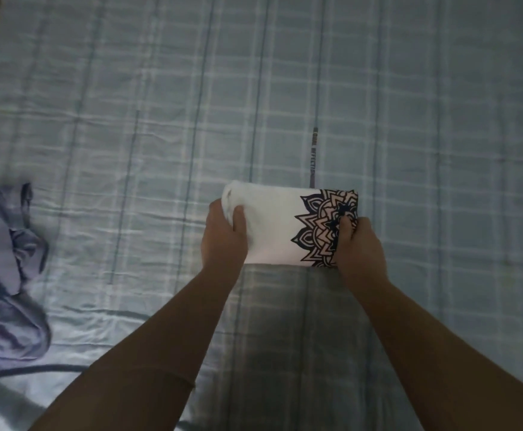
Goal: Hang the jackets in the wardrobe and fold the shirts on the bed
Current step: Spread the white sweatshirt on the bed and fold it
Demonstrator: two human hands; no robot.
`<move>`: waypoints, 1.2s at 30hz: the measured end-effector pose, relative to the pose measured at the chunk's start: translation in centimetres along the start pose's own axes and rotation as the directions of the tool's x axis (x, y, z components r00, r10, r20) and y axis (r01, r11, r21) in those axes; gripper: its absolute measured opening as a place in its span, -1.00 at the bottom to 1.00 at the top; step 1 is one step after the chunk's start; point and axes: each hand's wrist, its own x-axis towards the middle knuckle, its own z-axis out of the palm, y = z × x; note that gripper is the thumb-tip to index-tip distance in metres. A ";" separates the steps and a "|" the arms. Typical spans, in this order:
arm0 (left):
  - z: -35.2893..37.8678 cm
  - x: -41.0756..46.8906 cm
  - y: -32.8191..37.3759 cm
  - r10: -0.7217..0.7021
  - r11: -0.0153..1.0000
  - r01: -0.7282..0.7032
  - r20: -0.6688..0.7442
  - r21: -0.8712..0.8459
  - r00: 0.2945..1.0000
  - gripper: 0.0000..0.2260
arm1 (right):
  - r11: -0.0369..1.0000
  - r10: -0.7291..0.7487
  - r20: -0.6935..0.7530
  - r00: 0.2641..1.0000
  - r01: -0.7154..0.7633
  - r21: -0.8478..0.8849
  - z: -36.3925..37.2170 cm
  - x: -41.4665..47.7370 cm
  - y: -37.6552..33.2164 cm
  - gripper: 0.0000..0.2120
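A folded white shirt [272, 225] is held over the checked pale-blue sheet of the bed [409, 119], nearer the near edge than the far one. Its left end is gripped by the left hand [223, 241], with the thumb laid on top and the fingers curled underneath. Its right end is pinched by the right hand [359, 247], over a black mandala print [322, 225]. Whether the shirt rests on the sheet or is lifted off it cannot be told. A crumpled lavender garment [8, 275] is seen at the bed's left edge, well apart from the shirt. A narrow dark lettered strip [313, 157] is seen on the sheet just beyond the shirt.
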 end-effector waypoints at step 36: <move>-6.6 -7.9 -2.9 -0.184 0.679 0.491 0.522 -0.545 0.833 -0.41 | 0.779 -0.080 0.250 0.965 -0.096 0.619 -3.8 -7.7 2.1 -0.67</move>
